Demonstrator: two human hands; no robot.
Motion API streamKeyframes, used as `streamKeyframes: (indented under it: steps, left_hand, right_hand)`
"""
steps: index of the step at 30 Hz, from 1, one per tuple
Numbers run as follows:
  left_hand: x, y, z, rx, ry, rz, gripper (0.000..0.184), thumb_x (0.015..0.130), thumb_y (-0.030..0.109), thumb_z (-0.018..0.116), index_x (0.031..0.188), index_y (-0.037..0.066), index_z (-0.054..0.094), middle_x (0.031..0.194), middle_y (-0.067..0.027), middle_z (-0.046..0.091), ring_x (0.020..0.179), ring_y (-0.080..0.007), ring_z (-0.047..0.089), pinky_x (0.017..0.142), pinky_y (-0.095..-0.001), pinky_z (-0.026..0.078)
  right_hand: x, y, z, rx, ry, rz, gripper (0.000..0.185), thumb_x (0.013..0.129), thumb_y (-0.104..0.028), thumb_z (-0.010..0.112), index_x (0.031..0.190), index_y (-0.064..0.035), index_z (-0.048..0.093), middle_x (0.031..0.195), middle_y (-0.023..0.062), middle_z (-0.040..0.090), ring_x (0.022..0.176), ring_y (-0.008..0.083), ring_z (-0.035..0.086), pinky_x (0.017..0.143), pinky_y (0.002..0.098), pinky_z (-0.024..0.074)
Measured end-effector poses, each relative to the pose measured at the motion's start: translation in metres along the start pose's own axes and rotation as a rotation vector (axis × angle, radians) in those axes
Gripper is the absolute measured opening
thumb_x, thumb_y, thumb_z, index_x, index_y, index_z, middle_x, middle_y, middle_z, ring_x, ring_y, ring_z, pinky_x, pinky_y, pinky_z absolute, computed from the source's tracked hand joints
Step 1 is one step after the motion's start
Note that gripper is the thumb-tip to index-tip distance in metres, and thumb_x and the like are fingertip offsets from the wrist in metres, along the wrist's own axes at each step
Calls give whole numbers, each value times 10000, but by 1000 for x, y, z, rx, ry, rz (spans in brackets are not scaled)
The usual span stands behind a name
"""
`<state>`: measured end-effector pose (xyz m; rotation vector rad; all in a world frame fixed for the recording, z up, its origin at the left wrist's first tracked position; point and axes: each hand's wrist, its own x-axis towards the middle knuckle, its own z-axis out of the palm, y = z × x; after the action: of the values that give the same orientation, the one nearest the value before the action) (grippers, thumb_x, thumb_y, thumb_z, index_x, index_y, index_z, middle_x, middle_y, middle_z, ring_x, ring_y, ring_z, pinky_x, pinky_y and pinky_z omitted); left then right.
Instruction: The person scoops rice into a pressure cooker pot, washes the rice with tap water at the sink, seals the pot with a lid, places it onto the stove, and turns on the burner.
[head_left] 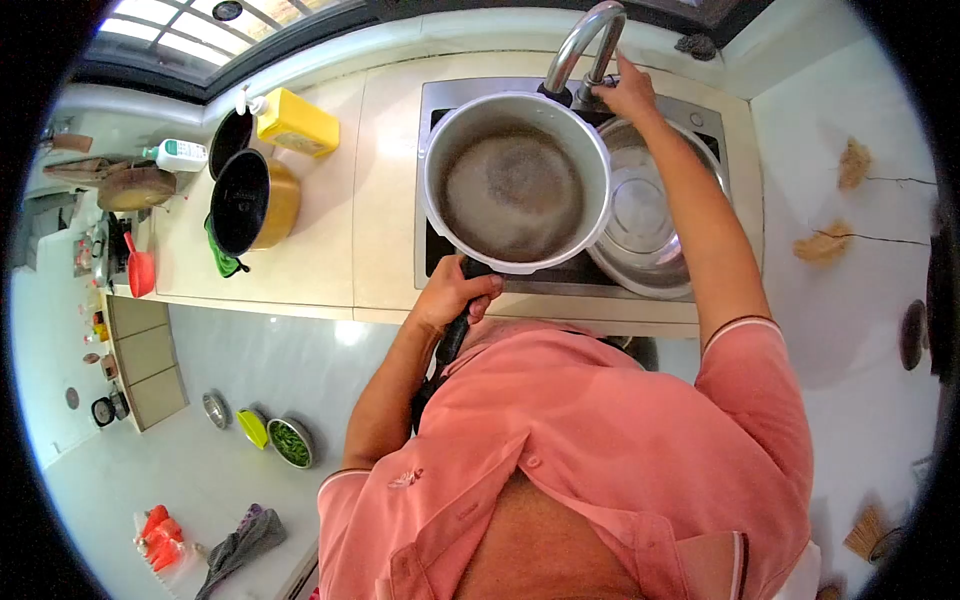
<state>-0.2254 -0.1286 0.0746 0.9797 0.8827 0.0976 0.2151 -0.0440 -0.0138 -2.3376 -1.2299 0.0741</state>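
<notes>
My left hand [455, 298] is closed around the black handle [453, 335] of a large metal pot [440, 185]. The pot is tilted toward me over the sink, and its inside bottom looks stained greyish brown. My right hand [628, 92] reaches to the base of the curved chrome faucet [580, 45], with its fingers closed at the lever there. The faucet's spout bends down behind the pot's far rim. Partly under my right forearm, a wide shallow metal basin [640, 240] sits in the sink's right side.
The steel sink rim [435, 100] is set in a cream counter [385, 130]. Left of it stand a yellow pump bottle [298, 122], a gold pot [275, 205], a white bottle [182, 155] and a red ladle-like scoop [140, 270]. A bowl of greens [291, 443] is below left.
</notes>
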Motion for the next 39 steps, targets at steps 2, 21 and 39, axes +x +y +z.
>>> streamKeyframes:
  steps: [2, 21, 39]
  left_hand:
    - [-8, 2, 0, 10, 20, 26, 145, 858, 55, 710, 821, -15, 588, 604, -45, 548, 423, -101, 466, 398, -267, 364]
    - [-121, -34, -72, -367, 70, 241, 154, 889, 66, 689, 948, -42, 596, 697, -57, 568, 442, -66, 460, 378, -240, 354]
    - [-237, -103, -138, -528, 219, 288, 172, 894, 73, 704, 989, -32, 608, 722, -54, 575, 447, -57, 463, 375, -234, 348]
  right_hand:
    - [-9, 13, -5, 41, -113, 43, 710, 742, -347, 836, 1336, -44, 592, 1096, 168, 716, 1032, 408, 666, 912, 473, 528]
    - [-214, -71, -61, 635, -285, 127, 179, 934, -114, 625, 1032, 17, 698, 862, 168, 742, 740, 275, 712, 686, 383, 562]
    - [-277, -231, -63, 1113, -863, 53, 239, 970, -171, 633, 977, 63, 677, 835, 146, 724, 708, 199, 689, 618, 299, 538]
